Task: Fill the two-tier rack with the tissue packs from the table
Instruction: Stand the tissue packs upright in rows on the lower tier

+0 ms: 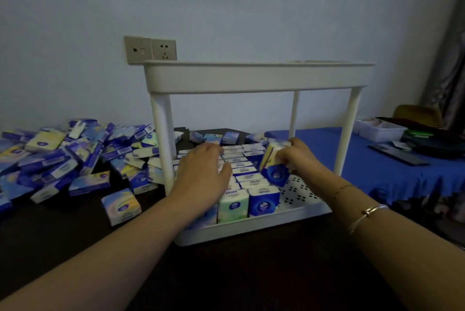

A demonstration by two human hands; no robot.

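Dim light lay over the dark table [251,273] where the left hand [201,175] rested flat, fingers relaxed, on upright tissue packs [249,180] filling the left of the rack [254,76]'s lower tier, hiding several, the right hand [302,154] gripped a tilted pack [274,167] beside them, and a blurred pile of packs [63,157] sprawled far left.

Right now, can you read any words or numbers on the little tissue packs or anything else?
"Vinda": upside down on the white tops of the blue and white tissue packs standing in rows on the white plastic rack's bottom tier.
Round blue logo on the front dark blue pack: too blurred.
Loose packs piled on the table: too blurred.
Grey wall sockets: no words.
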